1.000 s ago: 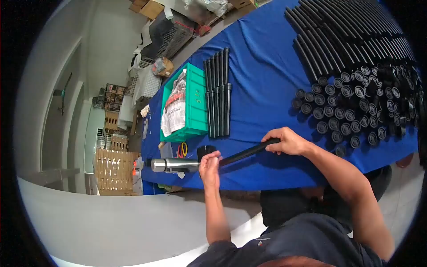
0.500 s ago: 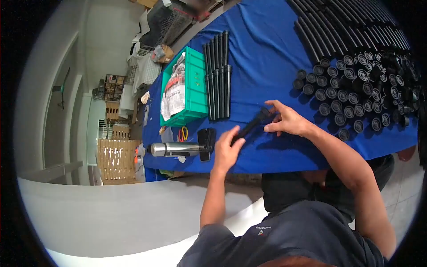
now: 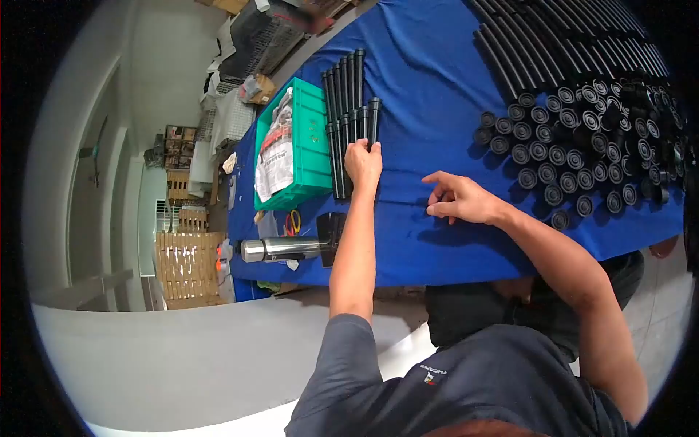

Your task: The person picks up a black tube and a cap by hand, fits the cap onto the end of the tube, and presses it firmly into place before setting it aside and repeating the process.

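Observation:
My left hand (image 3: 362, 166) is closed around a black tube (image 3: 374, 116) with a wider capped end, at the right side of a row of similar black tubes (image 3: 338, 156). Its lower part is hidden behind the hand and forearm. That row lies along the green crate (image 3: 312, 142). Over the blue cloth (image 3: 408, 95), my right hand (image 3: 466, 200) hovers with the index finger stretched out and the other fingers loosely bent, holding nothing that I can see.
Several black round ribbed caps (image 3: 557, 156) stand grouped at the right, below long rows of black tubes (image 3: 510, 62). The green crate holds crumpled printed paper (image 3: 277, 156). A steel flask (image 3: 280, 250), scissors (image 3: 293, 222) and a black object (image 3: 329, 237) lie near the front left edge.
My left hand has moved up and left with the black tube, from in front of me to the row beside the crate. My right hand no longer touches the tube and stays nearly in place.

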A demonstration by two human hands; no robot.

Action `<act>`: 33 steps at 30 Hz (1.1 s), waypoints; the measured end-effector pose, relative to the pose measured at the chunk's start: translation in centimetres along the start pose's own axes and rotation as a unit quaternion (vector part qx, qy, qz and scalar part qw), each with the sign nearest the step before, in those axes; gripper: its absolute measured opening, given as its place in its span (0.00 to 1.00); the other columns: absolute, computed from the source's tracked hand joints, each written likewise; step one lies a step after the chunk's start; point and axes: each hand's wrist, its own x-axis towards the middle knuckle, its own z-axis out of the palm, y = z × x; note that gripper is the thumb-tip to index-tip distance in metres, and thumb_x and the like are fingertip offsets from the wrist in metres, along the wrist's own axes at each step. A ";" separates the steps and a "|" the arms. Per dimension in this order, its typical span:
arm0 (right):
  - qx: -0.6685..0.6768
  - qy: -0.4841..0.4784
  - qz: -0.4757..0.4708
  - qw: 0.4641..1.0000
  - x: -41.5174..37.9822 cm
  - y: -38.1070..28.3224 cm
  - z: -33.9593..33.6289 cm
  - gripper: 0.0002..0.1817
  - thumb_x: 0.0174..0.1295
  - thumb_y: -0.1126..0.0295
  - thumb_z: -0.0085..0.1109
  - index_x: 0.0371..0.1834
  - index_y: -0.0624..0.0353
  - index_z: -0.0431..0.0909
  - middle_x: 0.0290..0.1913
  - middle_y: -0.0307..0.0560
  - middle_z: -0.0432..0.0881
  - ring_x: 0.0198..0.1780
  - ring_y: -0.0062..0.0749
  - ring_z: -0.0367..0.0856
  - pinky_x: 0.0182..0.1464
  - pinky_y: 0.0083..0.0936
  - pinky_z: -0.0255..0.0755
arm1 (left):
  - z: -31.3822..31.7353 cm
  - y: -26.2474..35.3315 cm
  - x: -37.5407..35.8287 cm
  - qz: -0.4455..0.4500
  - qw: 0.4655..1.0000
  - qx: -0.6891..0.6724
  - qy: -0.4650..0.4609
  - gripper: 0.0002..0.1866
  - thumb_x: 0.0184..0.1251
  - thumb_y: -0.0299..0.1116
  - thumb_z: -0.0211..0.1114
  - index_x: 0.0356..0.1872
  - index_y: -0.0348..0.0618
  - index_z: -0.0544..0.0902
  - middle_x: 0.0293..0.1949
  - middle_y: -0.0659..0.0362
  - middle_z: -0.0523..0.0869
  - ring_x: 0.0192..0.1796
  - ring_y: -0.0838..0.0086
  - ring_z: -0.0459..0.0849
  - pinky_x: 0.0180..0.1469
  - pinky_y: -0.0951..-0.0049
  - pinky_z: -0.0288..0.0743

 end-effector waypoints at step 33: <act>-0.250 -0.054 -0.190 0.948 0.0 2.2 0.5 0.17 0.59 0.57 0.68 0.32 0.63 0.87 0.31 0.56 0.88 0.36 0.53 0.87 0.42 0.46 0.78 | -1.6 14.1 -3.7 0.215 0.943 -0.235 -0.098 0.17 0.66 0.31 0.72 0.53 0.36 0.83 0.45 0.50 0.87 0.42 0.64 0.87 0.43 0.65 0.83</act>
